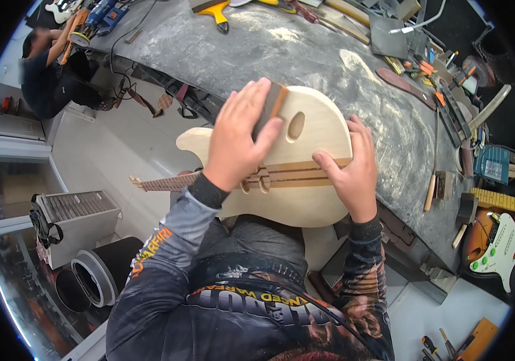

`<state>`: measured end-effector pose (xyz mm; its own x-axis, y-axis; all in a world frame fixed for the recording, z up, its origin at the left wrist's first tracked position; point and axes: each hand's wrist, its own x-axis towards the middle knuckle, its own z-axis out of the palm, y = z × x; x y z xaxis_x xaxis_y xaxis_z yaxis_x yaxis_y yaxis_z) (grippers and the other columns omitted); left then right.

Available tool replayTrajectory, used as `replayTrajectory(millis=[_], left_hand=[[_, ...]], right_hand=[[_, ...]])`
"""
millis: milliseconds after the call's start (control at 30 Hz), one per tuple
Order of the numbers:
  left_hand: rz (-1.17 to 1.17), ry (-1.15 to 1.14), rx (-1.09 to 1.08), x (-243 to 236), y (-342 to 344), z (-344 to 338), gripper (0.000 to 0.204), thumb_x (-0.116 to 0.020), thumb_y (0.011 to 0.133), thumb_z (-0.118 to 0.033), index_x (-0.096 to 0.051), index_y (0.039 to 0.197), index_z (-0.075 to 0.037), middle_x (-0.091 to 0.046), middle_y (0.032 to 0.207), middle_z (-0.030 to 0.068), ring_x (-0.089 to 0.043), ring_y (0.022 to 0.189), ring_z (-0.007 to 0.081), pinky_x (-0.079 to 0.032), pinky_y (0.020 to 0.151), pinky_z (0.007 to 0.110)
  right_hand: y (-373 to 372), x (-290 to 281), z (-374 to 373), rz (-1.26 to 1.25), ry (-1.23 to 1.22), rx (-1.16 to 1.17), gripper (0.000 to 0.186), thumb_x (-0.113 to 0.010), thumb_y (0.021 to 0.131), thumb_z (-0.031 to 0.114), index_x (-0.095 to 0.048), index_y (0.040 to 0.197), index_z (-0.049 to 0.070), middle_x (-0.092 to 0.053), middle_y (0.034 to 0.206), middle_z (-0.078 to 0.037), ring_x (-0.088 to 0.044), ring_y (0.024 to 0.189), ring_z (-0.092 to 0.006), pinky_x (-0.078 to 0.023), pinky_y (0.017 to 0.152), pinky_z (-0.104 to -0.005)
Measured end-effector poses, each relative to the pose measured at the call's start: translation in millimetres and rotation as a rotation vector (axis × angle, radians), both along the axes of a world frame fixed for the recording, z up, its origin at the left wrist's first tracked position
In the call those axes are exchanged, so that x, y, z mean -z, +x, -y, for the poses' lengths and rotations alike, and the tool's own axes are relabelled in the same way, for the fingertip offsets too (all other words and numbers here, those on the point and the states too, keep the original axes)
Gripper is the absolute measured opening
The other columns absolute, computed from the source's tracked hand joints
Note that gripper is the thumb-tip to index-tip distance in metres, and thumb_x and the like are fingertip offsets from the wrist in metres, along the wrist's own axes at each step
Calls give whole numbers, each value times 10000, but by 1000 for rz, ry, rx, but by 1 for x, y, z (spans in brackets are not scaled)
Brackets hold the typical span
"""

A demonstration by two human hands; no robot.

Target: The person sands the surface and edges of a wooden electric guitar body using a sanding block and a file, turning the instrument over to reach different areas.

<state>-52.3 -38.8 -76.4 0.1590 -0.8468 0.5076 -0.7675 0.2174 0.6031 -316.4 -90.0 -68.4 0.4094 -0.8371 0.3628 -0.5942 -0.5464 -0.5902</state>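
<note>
Far to the left of the guitar (305,153), beyond it, a co-worker (53,78) crouches, one arm raised towards a blue power tool (97,18) on the bench (221,63). Left of the guitar and nearer the wearer stand a grey case (89,231) and a dark drum (98,274) with a pale rim. The guitar's fretted neck (170,182) points left; its pale body lies over the wearer's lap (263,237), by the near edge of the bench. Beyond the guitar is a yellow-handled brush (218,15). On the guitar's face, the left hand (239,132) grips a dark block (271,105) with an orange-brown edge, fingers close together on top and thumb set apart. Just right of the block, the guitar has an oval hollow (295,127). At the guitar's right end, the right hand (354,165) pinches its rim, thumb on the face and fingers over the edge. Right of the guitar, a brown paddle (405,87) lies on the dusty bench; farther right is a second guitar (501,253) with a white plate.
</note>
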Motion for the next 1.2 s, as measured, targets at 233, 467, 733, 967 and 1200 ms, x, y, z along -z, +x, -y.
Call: replayTrajectory(millis=[233, 467, 733, 967, 1200], left_hand=[[435, -114, 522, -42, -92, 63, 474, -817, 960, -334, -776, 1377, -113, -745, 1504, 140, -646, 1486, 342, -402, 1313, 557], [-34, -75, 182, 9, 6, 7, 642, -745, 1048, -226, -609, 1638, -11, -619, 1689, 202, -559, 1593, 385, -392, 1325, 590], [203, -130, 239, -16, -31, 37, 904, -835, 966, -472, -536, 1713, -60, -524, 1778, 182, -446, 1682, 384, -328, 1376, 581], [205, -172, 382, -20, -12, 41, 663, -774, 990, -233, -646, 1617, -60, -650, 1665, 184, -577, 1593, 346, -407, 1350, 533], [71, -58, 88, 14, 29, -15, 631, -698, 991, -104, -655, 1614, -14, -674, 1635, 217, -598, 1572, 386, -447, 1307, 581]], right_hand=[[-41, 31, 8, -14, 283, 15, 643, -900, 932, 210, -642, 1456, -59, -612, 1578, -269, -555, 1517, -459, -435, 1281, -486], [-4, 2, -3, 30, 91, 40, 645, -944, 895, 270, -682, 1403, -29, -644, 1494, -238, -530, 1547, -481, -430, 1266, -548], [-1, 2, 0, -6, 56, -1, 664, -952, 889, 269, -674, 1418, -21, -652, 1490, -217, -554, 1539, -458, -472, 1231, -538], [-5, -2, 0, -9, 70, 2, 611, -948, 888, 269, -695, 1362, -21, -662, 1453, -197, -577, 1509, -466, -479, 1217, -555], [-1, 4, 1, 5, 57, -4, 635, -969, 866, 333, -703, 1329, -12, -673, 1430, -187, -570, 1528, -459, -484, 1219, -554]])
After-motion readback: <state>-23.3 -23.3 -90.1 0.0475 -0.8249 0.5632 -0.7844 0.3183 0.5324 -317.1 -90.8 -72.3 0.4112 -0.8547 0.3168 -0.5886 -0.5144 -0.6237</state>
